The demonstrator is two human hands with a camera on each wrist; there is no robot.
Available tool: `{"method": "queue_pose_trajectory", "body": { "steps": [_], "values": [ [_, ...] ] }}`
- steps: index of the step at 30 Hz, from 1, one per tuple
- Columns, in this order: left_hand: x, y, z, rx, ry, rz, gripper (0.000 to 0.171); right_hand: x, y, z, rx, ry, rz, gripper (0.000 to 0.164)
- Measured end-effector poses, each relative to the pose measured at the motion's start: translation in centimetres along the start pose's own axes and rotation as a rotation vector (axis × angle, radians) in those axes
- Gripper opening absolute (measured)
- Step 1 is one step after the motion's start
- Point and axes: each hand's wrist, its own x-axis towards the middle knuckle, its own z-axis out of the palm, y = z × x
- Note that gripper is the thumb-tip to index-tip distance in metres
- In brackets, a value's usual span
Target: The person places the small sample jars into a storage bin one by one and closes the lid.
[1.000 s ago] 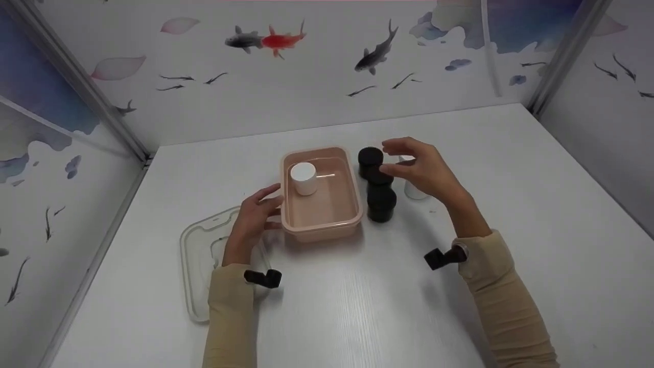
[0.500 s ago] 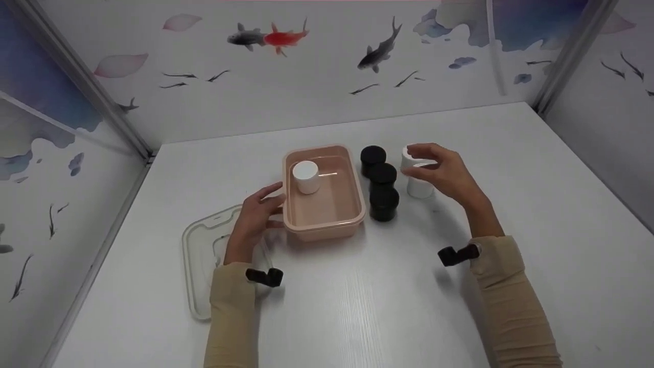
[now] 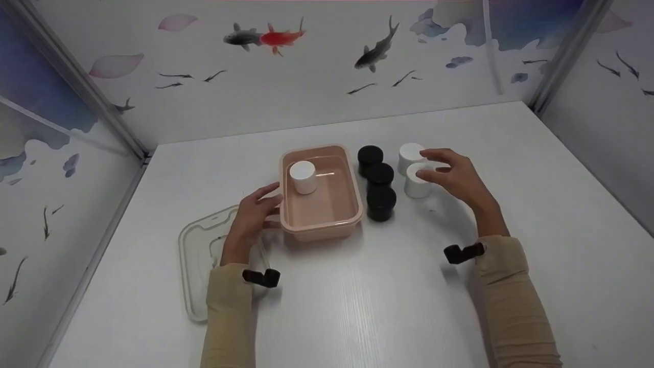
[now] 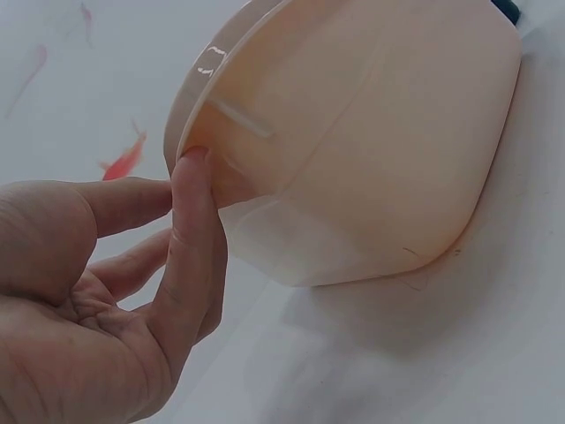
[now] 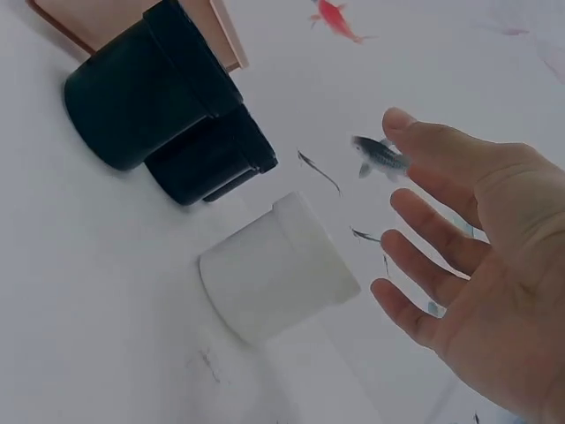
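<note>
Both hands are open: left hand (image 3: 251, 217) rests fingertips against the pink tub (image 3: 319, 231) — seemingly steadying it — while right hand (image 3: 456, 176) hovers, holding nothing, over the nearer white jar (image 3: 415, 187), right of three black jars (image 3: 380, 203).
</note>
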Motion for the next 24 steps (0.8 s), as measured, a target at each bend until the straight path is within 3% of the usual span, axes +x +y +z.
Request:
{"method": "queue_pose_trajectory", "body": {
  "steps": [11, 24],
  "values": [
    [0.0, 0.0, -0.2, -0.002, 0.012, -0.036, 0.041, 0.3, 1.9, 0.3, -0.060, -0.069, 0.157, 0.087],
    [-0.2, 0.1, 0.0, -0.007, -0.027, 0.006, 0.045, 0.4, 2.9, 1.2, -0.046, -0.064, 0.187, 0.082]
  ]
}}
